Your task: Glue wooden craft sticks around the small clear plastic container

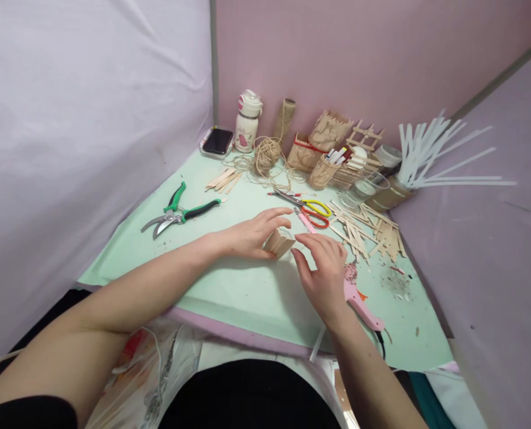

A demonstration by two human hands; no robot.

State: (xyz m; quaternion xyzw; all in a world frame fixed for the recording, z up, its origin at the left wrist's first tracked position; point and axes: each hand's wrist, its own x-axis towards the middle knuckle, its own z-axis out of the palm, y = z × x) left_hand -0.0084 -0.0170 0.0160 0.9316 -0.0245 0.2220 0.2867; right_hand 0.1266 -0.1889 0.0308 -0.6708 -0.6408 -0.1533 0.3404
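Lilac and pink cloth walls (pixel 359 56) enclose your pale green worktop (pixel 234 286), with loose sticks (pixel 352 232) towards its right edge and a pink glue gun (pixel 364 307) towards the near right corner. Set back from the middle of the front edge, the small wooden box (pixel 280 242) sits in your left hand (pixel 269 233), fingers and thumb curled round it. Your right hand (pixel 321 262) is parted just beside it; you can't tell whether it touches. Expect the box to be light and stiff, dry rather than slippery, perhaps fragile at its joints, so hold opposite walls gently.
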